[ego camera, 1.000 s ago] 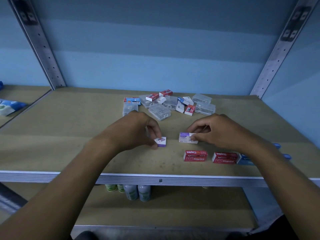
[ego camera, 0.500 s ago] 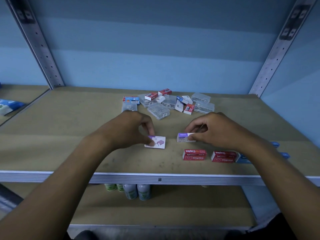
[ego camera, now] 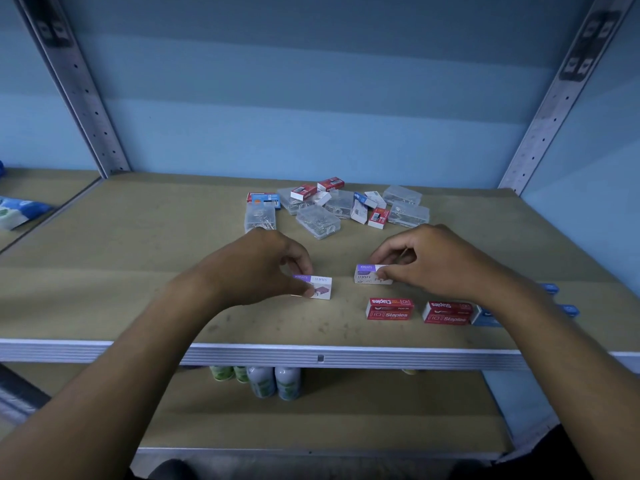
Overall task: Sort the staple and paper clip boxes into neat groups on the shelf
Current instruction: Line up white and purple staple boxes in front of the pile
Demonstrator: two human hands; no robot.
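Purple-and-white staple box (ego camera: 317, 287) sits on the fibreboard shelf (ego camera: 138, 265), pinched by L hand (ego camera: 256, 268) btwn thumb & fingers. R hand (ego camera: 433, 261) pinches a second purple-and-white staple box (ego camera: 369, 274) just right of it; the two boxes are apart. Near the front edge: two red staple boxes (ego camera: 390, 309) side by side, w/ a blue box (ego camera: 485, 315) partly hidden under the R forearm. At the back, a mixed pile: clear paper clip boxes (ego camera: 318, 221) & small red/white/blue boxes. Bottles (ego camera: 273, 381) on the lower shelf.
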